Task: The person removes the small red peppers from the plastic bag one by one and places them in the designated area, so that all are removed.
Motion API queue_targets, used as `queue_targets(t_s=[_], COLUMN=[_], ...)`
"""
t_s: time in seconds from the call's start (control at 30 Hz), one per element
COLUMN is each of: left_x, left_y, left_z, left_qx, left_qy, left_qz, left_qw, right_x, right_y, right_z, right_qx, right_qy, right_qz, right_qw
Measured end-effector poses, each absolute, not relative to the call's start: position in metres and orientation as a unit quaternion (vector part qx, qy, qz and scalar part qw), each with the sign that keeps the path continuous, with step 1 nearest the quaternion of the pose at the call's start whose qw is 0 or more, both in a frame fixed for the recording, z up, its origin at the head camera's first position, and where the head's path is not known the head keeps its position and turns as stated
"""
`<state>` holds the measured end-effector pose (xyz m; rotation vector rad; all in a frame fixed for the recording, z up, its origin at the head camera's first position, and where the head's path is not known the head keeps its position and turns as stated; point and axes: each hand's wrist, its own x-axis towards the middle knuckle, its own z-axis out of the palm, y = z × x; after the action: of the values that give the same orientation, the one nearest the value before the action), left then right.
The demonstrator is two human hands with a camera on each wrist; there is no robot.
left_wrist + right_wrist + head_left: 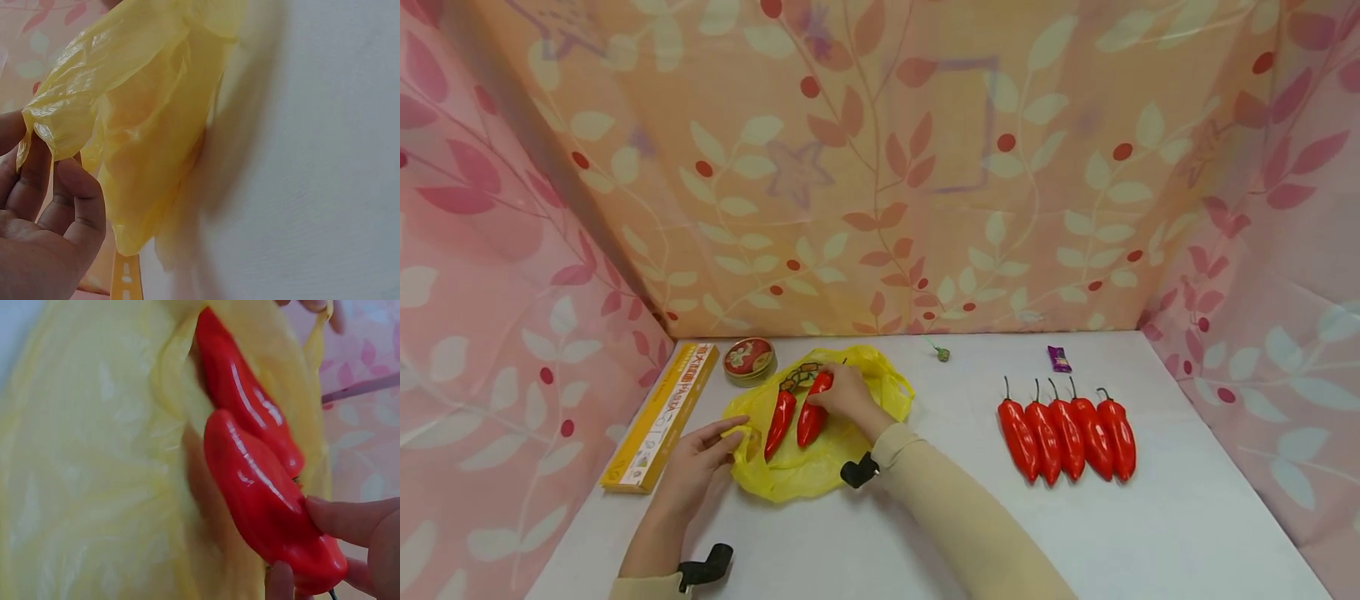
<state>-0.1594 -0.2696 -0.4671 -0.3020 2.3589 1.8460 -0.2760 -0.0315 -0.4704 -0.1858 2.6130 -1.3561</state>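
Observation:
A yellow plastic bag [790, 483] lies spread open on the table. My left hand [695, 467] pinches its left edge between thumb and fingers, and in the left wrist view the thin plastic [62, 125] bunches at the fingertips. Inside the bag, my right hand [848, 395] holds a glossy red pepper [812, 421] near its stem end; thumb and fingers grip it from both sides in the right wrist view. A second red pepper [780, 423] lies in the bag just left of it. Beyond these two, a dark-patterned item [801, 375] shows on the bag.
Several red peppers [1066, 437] lie in a row at the right. A small purple packet [1059, 359] lies behind them. At the back is a small green ball-shaped thing [942, 355]. To the left are a round red tin [749, 357] and a long yellow pasta box [662, 417].

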Motion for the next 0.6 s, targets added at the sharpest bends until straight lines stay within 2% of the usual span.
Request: queue_targets(t_s=[0.23,0.47,0.6], left_x=[-0.159,-0.159,-0.159], left_y=[-0.269,-0.267,-0.266], left_z=[-0.465,-0.464,-0.465], left_qx=[-0.095,-0.101,-0.100], left_qy=[0.778,0.777,0.778], left_qz=[0.618,0.618,0.617], left_qw=[0.061,0.063,0.067], right_x=[-0.262,-0.249,-0.244], right_y=[-0.025,-0.006,0.008], right_z=[-0.453,-0.438,-0.433], right_qx=[-0.087,-0.095,-0.110], right_qy=[0.875,0.822,0.816], right_qz=[-0.462,-0.537,-0.547], right_qw=[0.112,0.162,0.150])
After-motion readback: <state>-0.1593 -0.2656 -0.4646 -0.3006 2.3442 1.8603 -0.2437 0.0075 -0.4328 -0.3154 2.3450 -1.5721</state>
